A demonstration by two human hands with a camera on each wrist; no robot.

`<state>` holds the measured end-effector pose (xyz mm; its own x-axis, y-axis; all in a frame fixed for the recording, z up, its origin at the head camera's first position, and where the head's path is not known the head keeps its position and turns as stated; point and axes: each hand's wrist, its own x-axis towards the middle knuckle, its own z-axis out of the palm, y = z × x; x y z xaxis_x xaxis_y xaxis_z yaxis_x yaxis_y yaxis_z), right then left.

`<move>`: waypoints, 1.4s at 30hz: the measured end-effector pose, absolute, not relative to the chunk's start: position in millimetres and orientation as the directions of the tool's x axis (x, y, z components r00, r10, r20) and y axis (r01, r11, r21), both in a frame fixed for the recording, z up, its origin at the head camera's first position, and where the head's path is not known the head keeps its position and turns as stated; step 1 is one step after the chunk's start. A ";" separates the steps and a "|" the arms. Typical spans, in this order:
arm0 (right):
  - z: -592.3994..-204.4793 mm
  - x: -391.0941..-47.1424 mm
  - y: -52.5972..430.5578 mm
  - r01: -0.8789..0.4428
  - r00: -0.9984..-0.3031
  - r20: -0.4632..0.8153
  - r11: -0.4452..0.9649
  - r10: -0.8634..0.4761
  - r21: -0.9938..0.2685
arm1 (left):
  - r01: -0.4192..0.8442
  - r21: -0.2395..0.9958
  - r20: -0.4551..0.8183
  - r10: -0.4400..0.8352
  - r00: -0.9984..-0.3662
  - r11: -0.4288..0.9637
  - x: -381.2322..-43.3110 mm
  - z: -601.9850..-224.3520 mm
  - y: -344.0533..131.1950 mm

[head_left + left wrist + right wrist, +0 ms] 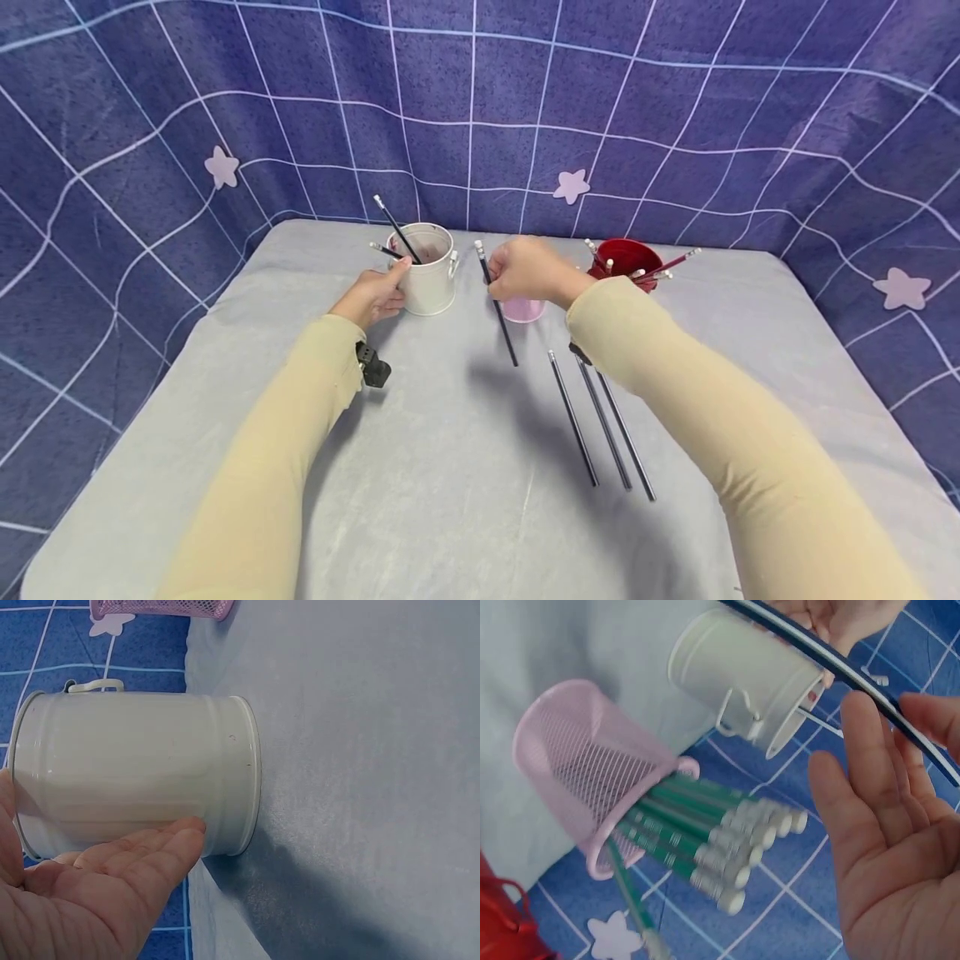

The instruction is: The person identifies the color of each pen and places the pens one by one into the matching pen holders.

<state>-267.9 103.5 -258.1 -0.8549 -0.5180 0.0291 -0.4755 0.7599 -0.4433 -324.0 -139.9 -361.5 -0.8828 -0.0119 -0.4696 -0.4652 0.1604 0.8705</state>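
Note:
My left hand (372,296) holds the white bucket (433,287) by its left side, thumb at the rim and fingers along the wall. The bucket stands upright, with two black pencils (395,227) leaning out of it, eraser ends up. Just right of the bucket, my right hand (525,268) pinches another black pencil (505,329) between thumb and fingertips. That pencil is tilted above the table, its white eraser up. Behind the right hand stands a pink mesh pencil cup (566,742), holding several green pencils (682,832) with white erasers.
Three dark pencils (573,421) lie side by side on the grey tabletop (420,467), near the right forearm. A red bucket (628,250) with several red pencils stands at the back right. Behind the table hangs a blue checked curtain (300,75) with star shapes.

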 end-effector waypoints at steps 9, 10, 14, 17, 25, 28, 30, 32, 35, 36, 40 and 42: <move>-252.2 -270.8 91.3 -0.339 -0.940 0.169 0.751 -0.296 -0.567 | -0.463 0.866 -0.475 0.018 -0.880 0.187 -324.5 -359.8 -142.7; -251.6 -271.3 91.3 -0.332 -0.943 0.200 0.739 -0.265 -0.587 | -0.463 0.866 -0.475 0.021 -0.880 0.187 -324.5 -359.9 -143.2; -252.5 -275.0 91.2 -0.339 -0.932 0.332 0.666 -0.144 -0.664 | -0.464 0.866 -0.477 0.028 -0.879 0.184 -323.4 -359.2 -145.3; -252.9 -277.8 90.5 -0.363 -0.910 0.410 0.601 -0.065 -0.712 | -0.467 0.865 -0.479 0.024 -0.878 0.184 -322.7 -358.2 -146.6; -240.0 -284.7 85.2 -0.466 -0.833 0.541 0.376 0.118 -0.801 | -0.459 0.868 -0.473 0.034 -0.880 0.189 -322.7 -357.1 -144.0; -236.3 -288.1 82.1 -0.518 -0.787 0.581 0.288 0.207 -0.805 | -0.461 0.868 -0.474 0.031 -0.880 0.183 -323.4 -358.0 -142.3; -236.2 -289.6 80.5 -0.534 -0.764 0.590 0.258 0.259 -0.805 | -0.464 0.868 -0.475 0.026 -0.879 0.178 -323.6 -358.4 -141.3; -238.2 -290.1 79.0 -0.532 -0.757 0.583 0.240 0.296 -0.812 | -0.468 0.866 -0.478 0.019 -0.878 0.176 -323.2 -358.9 -140.8; -243.2 -289.8 77.4 -0.516 -0.757 0.577 0.261 0.306 -0.816 | -0.471 0.865 -0.480 0.007 -0.877 0.175 -322.7 -359.8 -140.4; -244.9 -289.7 76.8 -0.508 -0.761 0.573 0.270 0.304 -0.818 | -0.470 0.865 -0.479 0.005 -0.878 0.176 -322.6 -360.3 -140.4; -253.0 -289.7 73.4 -0.472 -0.795 0.545 0.294 0.266 -0.831 | -0.461 0.870 -0.469 0.000 -0.883 0.173 -323.0 -361.6 -140.1; -258.4 -289.4 70.5 -0.439 -0.823 0.519 0.320 0.233 -0.840 | -0.458 0.872 -0.465 -0.003 -0.886 0.172 -322.8 -361.4 -139.7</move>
